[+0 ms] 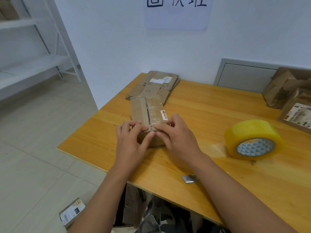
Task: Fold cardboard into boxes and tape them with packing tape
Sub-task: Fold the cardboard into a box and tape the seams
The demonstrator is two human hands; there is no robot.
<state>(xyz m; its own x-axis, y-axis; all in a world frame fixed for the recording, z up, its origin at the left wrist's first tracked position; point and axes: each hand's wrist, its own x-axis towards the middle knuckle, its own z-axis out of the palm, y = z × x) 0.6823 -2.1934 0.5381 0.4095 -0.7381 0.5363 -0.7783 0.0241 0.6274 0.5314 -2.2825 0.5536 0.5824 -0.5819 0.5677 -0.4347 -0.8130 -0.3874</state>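
Observation:
A small brown cardboard box [146,110] stands on the wooden table [210,115], its top flaps meeting along a dark seam with clear tape over them. My left hand [131,140] and my right hand [175,137] hold its near end from either side, fingers curled over the top edge and thumbs pressing the near face. A large roll of yellowish packing tape [252,140] lies on the table to the right, apart from both hands. A stack of flattened cardboard [154,86] lies behind the box near the wall.
A small metal blade [189,178] lies near the table's front edge by my right forearm. Finished boxes [289,101] crowd the far right. More boxes sit on the floor [71,211] and under the table. White shelving [33,64] stands at left.

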